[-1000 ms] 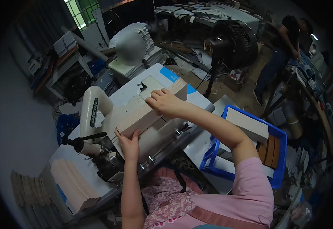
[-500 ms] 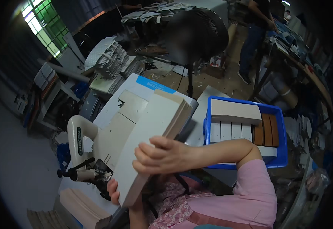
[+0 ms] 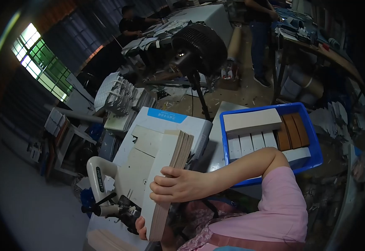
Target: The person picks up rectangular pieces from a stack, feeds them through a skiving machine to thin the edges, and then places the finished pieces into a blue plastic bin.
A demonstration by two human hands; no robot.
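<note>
A thick stack of long pale strips [image 3: 172, 161], white on the outer face with many beige layered edges, stands tilted over the sewing machine bed. My right hand [image 3: 178, 184] is wrapped around its middle from the right side. Low down, my left hand [image 3: 140, 228] grips the bottom end, with only its fingertips showing past the stack. Just left of the stack is a cream sewing machine [image 3: 101, 178], its needle area close to my left hand. Another pale stack [image 3: 111, 242] lies at the lower edge of the view, partly cut off.
At right stands a blue plastic crate [image 3: 270, 169] holding white, cream and brown strip bundles. A black fan [image 3: 199, 46] on a stand is beyond the machine table. Bundled stacks [image 3: 119, 94] sit at back left. Two people in dark clothes are at tables farther back.
The stack has turned in my hands, so its layered edge shows more and its white face less. Both hands keep hold. The camera view has shifted, and a person at back left shows more.
</note>
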